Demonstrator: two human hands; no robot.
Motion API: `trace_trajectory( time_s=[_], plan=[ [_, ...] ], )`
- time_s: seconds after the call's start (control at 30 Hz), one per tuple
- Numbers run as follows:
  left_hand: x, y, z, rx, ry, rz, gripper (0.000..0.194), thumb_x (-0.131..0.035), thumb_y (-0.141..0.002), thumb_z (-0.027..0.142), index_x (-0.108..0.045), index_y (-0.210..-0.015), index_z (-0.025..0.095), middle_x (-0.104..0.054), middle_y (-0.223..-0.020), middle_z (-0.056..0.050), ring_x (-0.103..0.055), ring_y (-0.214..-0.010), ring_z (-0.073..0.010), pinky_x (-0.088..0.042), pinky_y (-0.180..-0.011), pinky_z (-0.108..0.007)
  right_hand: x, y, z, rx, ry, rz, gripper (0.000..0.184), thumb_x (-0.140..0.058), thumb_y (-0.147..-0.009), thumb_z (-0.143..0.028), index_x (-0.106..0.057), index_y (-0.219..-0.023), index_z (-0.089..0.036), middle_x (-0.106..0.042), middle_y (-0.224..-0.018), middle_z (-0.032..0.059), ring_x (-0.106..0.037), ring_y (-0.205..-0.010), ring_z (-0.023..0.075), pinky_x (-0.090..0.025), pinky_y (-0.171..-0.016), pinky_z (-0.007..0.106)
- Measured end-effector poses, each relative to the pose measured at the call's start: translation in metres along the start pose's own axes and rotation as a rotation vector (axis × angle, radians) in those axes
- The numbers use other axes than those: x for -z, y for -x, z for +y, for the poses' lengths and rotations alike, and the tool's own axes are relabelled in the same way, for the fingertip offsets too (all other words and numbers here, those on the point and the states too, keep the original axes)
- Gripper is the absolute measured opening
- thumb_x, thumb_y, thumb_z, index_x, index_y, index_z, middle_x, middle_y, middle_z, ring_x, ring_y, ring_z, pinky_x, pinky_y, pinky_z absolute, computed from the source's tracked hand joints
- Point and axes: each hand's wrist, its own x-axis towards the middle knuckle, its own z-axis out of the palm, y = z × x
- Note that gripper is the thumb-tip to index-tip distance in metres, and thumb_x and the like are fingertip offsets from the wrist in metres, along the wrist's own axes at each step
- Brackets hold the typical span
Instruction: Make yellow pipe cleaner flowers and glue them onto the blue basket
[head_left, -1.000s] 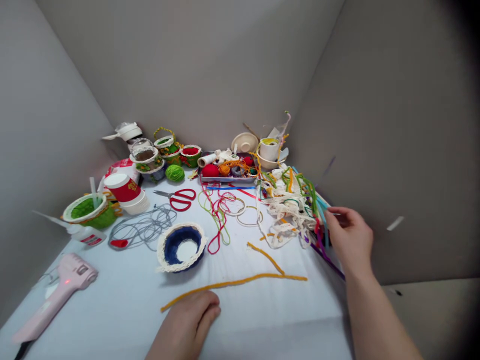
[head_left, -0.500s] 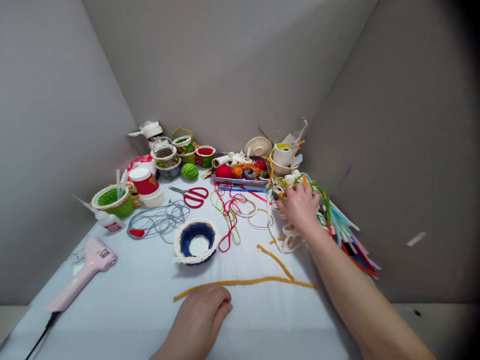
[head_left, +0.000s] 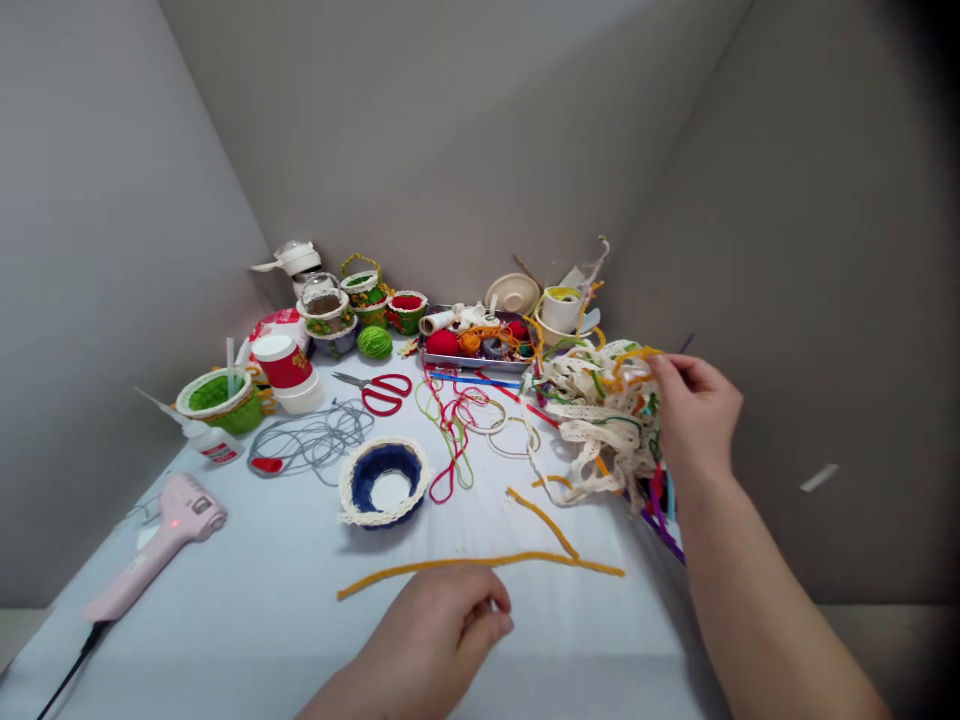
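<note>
At the right edge of the table my right hand (head_left: pixel 694 415) pinches an orange-yellow pipe cleaner (head_left: pixel 636 358) at the top of a tangled heap of cream lace trim (head_left: pixel 611 425). My left hand (head_left: pixel 450 625) rests low on the table, fingers curled towards the thumb and nothing visible in them. Just behind its knuckles runs a long mustard pipe cleaner (head_left: pixel 536 557), with a shorter mustard piece (head_left: pixel 544 522) touching it. A navy bowl-shaped basket (head_left: pixel 386 485) with a white lace rim stands beyond my left hand.
A pink glue gun (head_left: pixel 161 545) lies at left, its light red. Near it are a glue bottle (head_left: pixel 211 442), a green basket (head_left: pixel 225 400), grey cord (head_left: pixel 315 440) and stacked cups (head_left: pixel 285 370). Red-handled scissors (head_left: pixel 382 392), green yarn (head_left: pixel 375 342) and a yarn tray (head_left: pixel 480 340) sit farther back.
My right hand went from the pipe cleaners at the table's side into the lace heap, then back right, now with an orange-yellow pipe cleaner. My left hand shifted slightly right.
</note>
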Motion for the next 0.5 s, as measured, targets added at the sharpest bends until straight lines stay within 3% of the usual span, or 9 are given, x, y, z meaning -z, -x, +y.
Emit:
trace_trajectory(
  time_s=[0.07,0.13,0.2,0.27,0.33,0.47,0.5],
  plan=[
    [0.001,-0.014,0.015,-0.062,-0.006,0.018,0.013,-0.056,-0.085,0.028,-0.066,-0.093,0.025,-0.068,-0.080,0.002,-0.060,-0.077,-0.0146,-0.040,-0.070,-0.023,0.005,0.002,-0.005,0.015,0.050,0.002,0.034,-0.053,-0.081,-0.046,-0.067,-0.090,-0.017,-0.066,-0.082,0.0070,-0.057,-0.071,0.0213,-0.043,-0.064,0.033],
    [-0.001,-0.028,0.025,-0.106,-0.031,0.021,0.014,-0.057,-0.084,0.029,-0.066,-0.095,0.025,-0.068,-0.078,0.002,-0.060,-0.074,-0.0144,-0.041,-0.068,-0.023,0.012,0.002,-0.013,0.050,0.129,-0.170,0.028,-0.063,-0.073,-0.046,-0.070,-0.074,-0.019,-0.067,-0.071,0.0031,-0.057,-0.065,0.0191,-0.042,-0.063,0.031],
    [-0.010,-0.039,0.029,-0.134,-0.073,0.039,0.014,-0.057,-0.085,0.027,-0.067,-0.094,0.024,-0.069,-0.080,0.001,-0.061,-0.075,-0.0153,-0.042,-0.069,-0.025,0.016,-0.004,-0.023,0.098,0.237,-0.327,0.026,-0.065,-0.072,-0.046,-0.072,-0.071,-0.021,-0.069,-0.072,0.0021,-0.059,-0.066,0.0189,-0.041,-0.063,0.030],
    [-0.023,-0.046,0.025,-0.177,-0.112,0.074,0.015,-0.053,-0.087,0.024,-0.067,-0.092,0.022,-0.070,-0.086,-0.001,-0.062,-0.080,-0.0168,-0.044,-0.073,-0.026,0.013,-0.019,-0.035,0.136,0.306,-0.328,0.028,-0.061,-0.078,-0.046,-0.073,-0.080,-0.021,-0.071,-0.080,0.0034,-0.061,-0.071,0.0197,-0.041,-0.065,0.030],
    [-0.041,-0.048,0.017,-0.230,-0.167,0.132,0.018,-0.048,-0.089,0.020,-0.066,-0.090,0.020,-0.070,-0.088,-0.004,-0.063,-0.082,-0.0183,-0.045,-0.074,-0.029,-0.004,-0.041,-0.046,0.127,0.287,-0.279,0.028,-0.057,-0.084,-0.043,-0.073,-0.087,-0.020,-0.071,-0.081,0.0042,-0.062,-0.074,0.0201,-0.042,-0.067,0.030],
    [-0.072,-0.051,-0.010,-0.464,-0.355,0.264,0.023,-0.042,-0.089,0.017,-0.064,-0.085,0.016,-0.067,-0.074,-0.007,-0.061,-0.072,-0.0197,-0.046,-0.067,-0.031,-0.070,-0.089,-0.051,-0.098,0.254,-0.449,0.025,-0.056,-0.090,-0.030,-0.070,-0.085,-0.011,-0.070,-0.085,0.0103,-0.063,-0.080,0.0224,-0.049,-0.072,0.033],
    [-0.078,-0.053,-0.016,-0.519,-0.406,0.284,0.022,-0.042,-0.088,0.016,-0.063,-0.083,0.017,-0.066,-0.071,-0.007,-0.060,-0.069,-0.0195,-0.044,-0.063,-0.031,-0.089,-0.097,-0.049,-0.126,0.245,-0.469,0.023,-0.057,-0.090,-0.029,-0.069,-0.093,-0.010,-0.069,-0.094,0.0117,-0.064,-0.084,0.0223,-0.051,-0.074,0.035]
  ],
)
